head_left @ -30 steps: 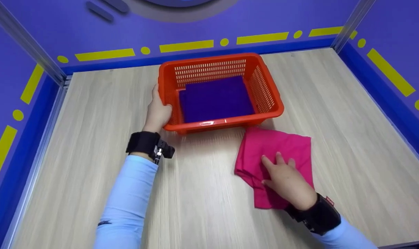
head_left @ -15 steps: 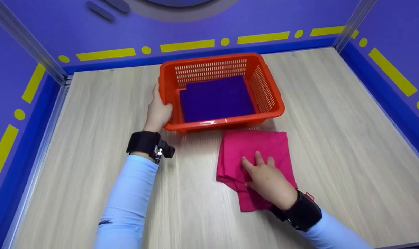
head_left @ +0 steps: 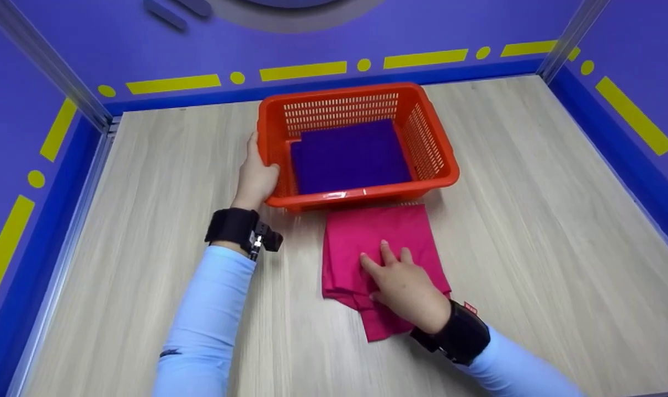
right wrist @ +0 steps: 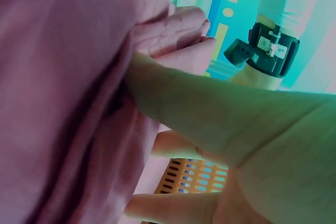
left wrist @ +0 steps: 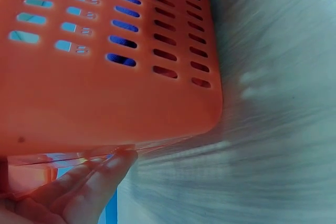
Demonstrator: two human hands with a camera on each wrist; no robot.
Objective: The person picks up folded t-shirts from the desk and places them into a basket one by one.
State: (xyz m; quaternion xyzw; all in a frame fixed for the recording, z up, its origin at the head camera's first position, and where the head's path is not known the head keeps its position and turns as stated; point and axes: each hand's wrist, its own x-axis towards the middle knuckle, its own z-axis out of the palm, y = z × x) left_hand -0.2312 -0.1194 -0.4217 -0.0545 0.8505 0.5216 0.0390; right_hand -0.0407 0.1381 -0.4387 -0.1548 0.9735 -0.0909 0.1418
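A red-orange plastic basket (head_left: 361, 190) with slotted walls stands at the far middle of the table. My left hand (head_left: 256, 175) grips its left rim, thumb over the inside and fingers along the outer wall. Folded dark purple cloth (head_left: 353, 157) lies in the basket. Just in front of the basket is a folded pink cloth (head_left: 361, 231), with a stitched seam visible in the right wrist view. My right hand (head_left: 411, 292) holds it, fingers spread over the top. In the right wrist view the thumb (right wrist: 173, 90) goes into a fold of the cloth, with fingers on its other side.
The light wooden table (head_left: 554, 248) is bounded by a purple back wall (head_left: 311, 47) and side walls with yellow marks. Black camera bands (head_left: 231, 227) circle both wrists.
My right hand has moved left with the pink cloth, from the basket's right front corner to before its middle. My left hand and the basket stay in place.
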